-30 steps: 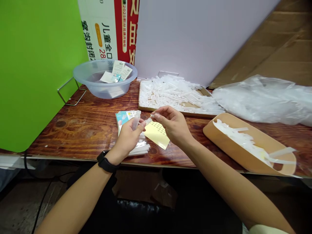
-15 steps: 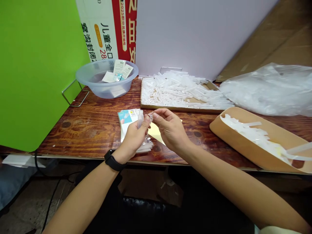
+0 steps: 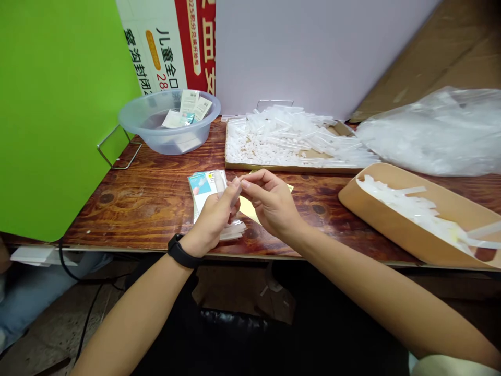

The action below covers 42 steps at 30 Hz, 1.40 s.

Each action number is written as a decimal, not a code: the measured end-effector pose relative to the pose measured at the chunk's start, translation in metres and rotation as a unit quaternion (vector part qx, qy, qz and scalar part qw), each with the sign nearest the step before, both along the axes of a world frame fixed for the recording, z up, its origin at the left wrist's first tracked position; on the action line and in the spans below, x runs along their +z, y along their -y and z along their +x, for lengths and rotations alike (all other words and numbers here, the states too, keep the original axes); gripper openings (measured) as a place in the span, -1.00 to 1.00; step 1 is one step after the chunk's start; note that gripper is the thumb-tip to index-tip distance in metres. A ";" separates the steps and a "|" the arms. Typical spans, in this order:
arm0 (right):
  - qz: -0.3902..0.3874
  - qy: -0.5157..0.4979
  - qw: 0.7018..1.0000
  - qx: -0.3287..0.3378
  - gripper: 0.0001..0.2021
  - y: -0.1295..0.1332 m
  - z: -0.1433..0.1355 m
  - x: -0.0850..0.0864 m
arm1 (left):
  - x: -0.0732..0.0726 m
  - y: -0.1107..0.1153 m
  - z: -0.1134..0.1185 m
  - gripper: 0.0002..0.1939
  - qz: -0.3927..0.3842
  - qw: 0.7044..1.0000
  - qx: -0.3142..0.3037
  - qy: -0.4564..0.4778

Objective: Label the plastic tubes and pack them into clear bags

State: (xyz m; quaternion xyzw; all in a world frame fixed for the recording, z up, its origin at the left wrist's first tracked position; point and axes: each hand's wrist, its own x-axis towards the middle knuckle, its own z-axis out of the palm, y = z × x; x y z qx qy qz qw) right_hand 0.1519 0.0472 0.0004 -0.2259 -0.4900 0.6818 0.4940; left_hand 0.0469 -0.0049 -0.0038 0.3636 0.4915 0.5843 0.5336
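My left hand wears a black band at the wrist and is closed around a small translucent tube, whose end stands up past the thumb. My right hand meets it, thumb and forefinger pinched at the left fingertips; whatever lies in that pinch is too small to make out. Beneath the left hand is a stack of printed packets with a blue picture. A pale yellow sheet lies on the table under the right hand.
A translucent basin with packets stands at the back left. Behind the hands, a shallow cardboard tray holds clear tubes and small white pieces. At right are a tan bin of white pieces and a plastic bag. A green panel borders the left.
My fingertips have drawn closer together, and the small clear piece between them is now mostly hidden. The view has shifted slightly, so the tray and basin appear higher.
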 end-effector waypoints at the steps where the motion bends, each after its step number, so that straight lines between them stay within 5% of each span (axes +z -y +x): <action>1: 0.019 0.008 1.000 -0.001 -0.81 -0.001 0.001 0.000 | 0.001 0.000 0.000 -0.52 -0.009 1.000 -0.003 0.007; 15: 0.203 0.071 0.975 -0.055 -0.83 -0.005 0.008 0.000 | 0.008 0.004 -0.003 -0.59 -0.045 0.995 -0.038 0.076; 23: 0.381 0.183 0.901 -0.099 -0.93 -0.006 0.019 0.003 | 0.008 0.004 -0.006 -0.54 -0.041 0.997 -0.031 0.065; 37: 0.413 0.176 0.888 -0.098 -0.84 -0.002 0.014 -0.009 | 0.004 0.004 -0.013 -0.60 -0.026 0.999 -0.019 0.034; 42: 0.352 0.185 0.914 -0.081 -0.94 -0.008 0.019 0.001 | 0.007 0.002 -0.016 -0.56 0.033 0.997 -0.007 -0.068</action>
